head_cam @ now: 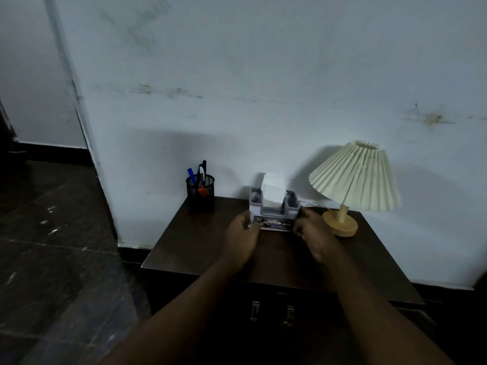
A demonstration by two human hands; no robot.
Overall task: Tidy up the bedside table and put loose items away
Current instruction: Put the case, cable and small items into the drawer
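Both hands clasp a grey plastic tissue holder [274,208] from either side: the left hand [241,234] curls round its left end with the thumb on the labelled front, and the right hand [315,233] wraps its right end. The holder sits at the back middle of the dark wooden bedside table [200,246], close to the pale wall, with white tissue [274,188] standing up out of it. A black mesh pen cup [200,196] with pens stands at the back left corner. A cream pleated-shade lamp [355,177] on a round wooden base stands just to the right.
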